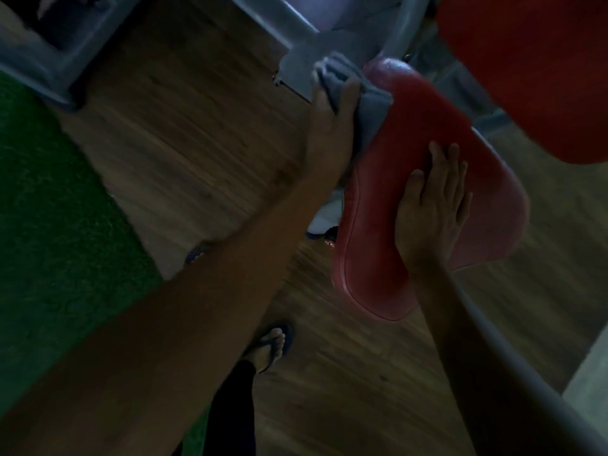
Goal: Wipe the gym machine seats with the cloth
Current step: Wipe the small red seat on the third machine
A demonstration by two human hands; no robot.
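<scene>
A red padded gym seat stands in the middle right of the head view, tilted on a grey metal frame. My left hand grips a grey cloth and presses it against the seat's upper left edge. Flat on the seat's middle lies my right hand, fingers spread, holding nothing. A second red pad fills the upper right corner, close above the seat.
Grey machine frame bars run across the top, and a grey tube slants down the lower right. Wooden floor lies below, green turf at the left. My foot in a sandal stands near the seat.
</scene>
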